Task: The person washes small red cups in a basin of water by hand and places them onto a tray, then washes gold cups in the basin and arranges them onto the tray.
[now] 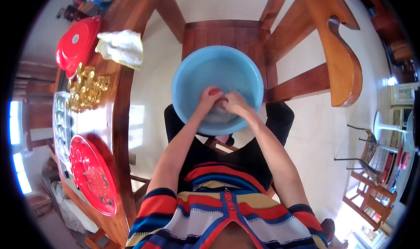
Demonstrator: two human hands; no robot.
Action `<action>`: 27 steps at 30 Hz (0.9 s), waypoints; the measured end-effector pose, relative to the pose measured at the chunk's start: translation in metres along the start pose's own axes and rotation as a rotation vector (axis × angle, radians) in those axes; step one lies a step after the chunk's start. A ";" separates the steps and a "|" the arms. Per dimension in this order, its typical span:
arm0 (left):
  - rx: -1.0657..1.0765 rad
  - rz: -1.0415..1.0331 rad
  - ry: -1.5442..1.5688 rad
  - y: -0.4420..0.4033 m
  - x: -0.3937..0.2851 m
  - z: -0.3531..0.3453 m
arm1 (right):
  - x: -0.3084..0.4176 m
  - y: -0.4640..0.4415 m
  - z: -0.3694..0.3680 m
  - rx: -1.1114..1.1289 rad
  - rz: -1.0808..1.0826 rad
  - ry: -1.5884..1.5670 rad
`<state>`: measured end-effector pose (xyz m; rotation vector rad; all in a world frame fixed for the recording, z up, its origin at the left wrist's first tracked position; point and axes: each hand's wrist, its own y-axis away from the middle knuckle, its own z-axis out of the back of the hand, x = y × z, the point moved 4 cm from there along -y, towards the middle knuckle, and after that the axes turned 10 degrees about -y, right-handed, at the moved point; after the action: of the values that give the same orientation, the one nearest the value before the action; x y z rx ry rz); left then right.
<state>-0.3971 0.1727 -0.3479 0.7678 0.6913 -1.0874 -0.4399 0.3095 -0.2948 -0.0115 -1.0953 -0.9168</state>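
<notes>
A light blue basin point(183, 78) with water in it rests on a wooden chair seat point(205, 30) in front of me. Inside the basin, low over the water, my left hand point(209, 99) is closed on a small red object point(214, 91) whose kind I cannot make out. Close beside it is my right hand point(235, 102), with its fingers curled in toward the left hand. What those fingers grip, if anything, is hidden. Something pale shows through the water just below both hands, too blurred to name.
On the wooden table point(124, 87) at left lie a white cloth point(120, 48), stacked red plates point(76, 43), several gold-coloured cups point(87, 89), a clear tray point(62, 122) and a patterned red tray point(81, 179). The chair's curved armrest point(345, 74) rises at right.
</notes>
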 end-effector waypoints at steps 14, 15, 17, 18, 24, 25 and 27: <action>-0.126 0.341 1.089 -0.008 0.021 -0.007 | -0.011 -0.054 -0.032 -0.293 0.167 -0.469; -0.132 0.341 1.097 -0.009 0.019 -0.007 | -0.013 -0.054 -0.030 -0.316 0.124 -0.510; -0.161 0.313 0.928 -0.010 0.015 -0.004 | -0.016 -0.054 -0.029 -0.323 0.082 -0.574; -0.165 0.314 0.932 -0.012 0.018 -0.004 | -0.017 -0.054 -0.028 -0.336 0.043 -0.643; -0.201 0.331 0.666 -0.014 0.034 -0.007 | -0.028 -0.058 -0.035 -0.302 -0.042 -0.747; -0.180 0.378 0.702 -0.013 0.034 -0.008 | -0.024 -0.055 -0.032 -0.299 -0.040 -0.746; -0.159 0.427 0.738 -0.011 0.031 -0.006 | -0.021 -0.052 -0.030 -0.296 -0.013 -0.947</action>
<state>-0.3986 0.1589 -0.3788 1.1267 1.1504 -0.3325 -0.4529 0.2761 -0.3470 -0.7470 -1.8070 -1.1048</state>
